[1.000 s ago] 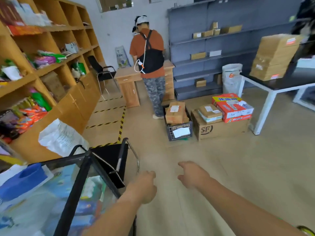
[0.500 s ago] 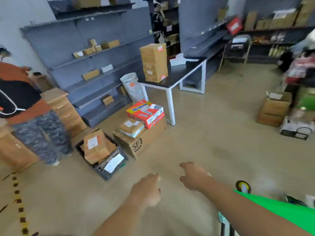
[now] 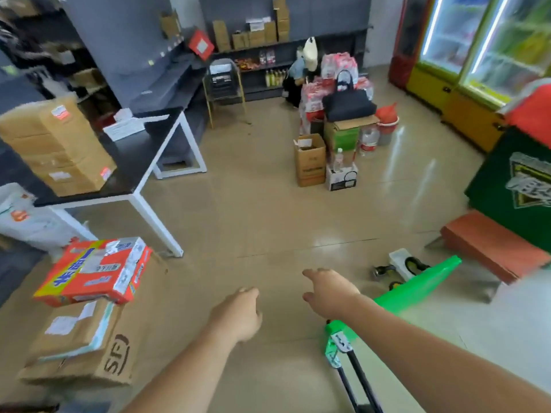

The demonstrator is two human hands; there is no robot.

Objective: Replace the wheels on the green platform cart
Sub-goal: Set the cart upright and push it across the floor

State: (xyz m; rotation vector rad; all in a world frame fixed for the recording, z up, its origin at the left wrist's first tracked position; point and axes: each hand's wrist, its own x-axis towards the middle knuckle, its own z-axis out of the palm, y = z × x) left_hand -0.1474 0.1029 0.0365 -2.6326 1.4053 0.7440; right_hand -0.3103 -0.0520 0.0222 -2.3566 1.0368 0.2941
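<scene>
Both hands are held out over the floor, holding nothing. The left hand [image 3: 238, 314] has its fingers loosely curled under, and the right hand [image 3: 328, 293] has relaxed fingers slightly apart. Under the right forearm lies the cart [image 3: 417, 289] — a bright green deck with black handle bars [image 3: 360, 380] at its near end. Just beyond it are a white box [image 3: 398, 257] and black wheels [image 3: 413, 263], in or against the box. Farther off stands an open carton [image 3: 310, 159] — its contents are hidden.

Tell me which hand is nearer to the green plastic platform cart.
Right. The right hand hangs beside the green plastic platform cart, its forearm crossing the deck; the left hand is farther left, above bare floor.
</scene>
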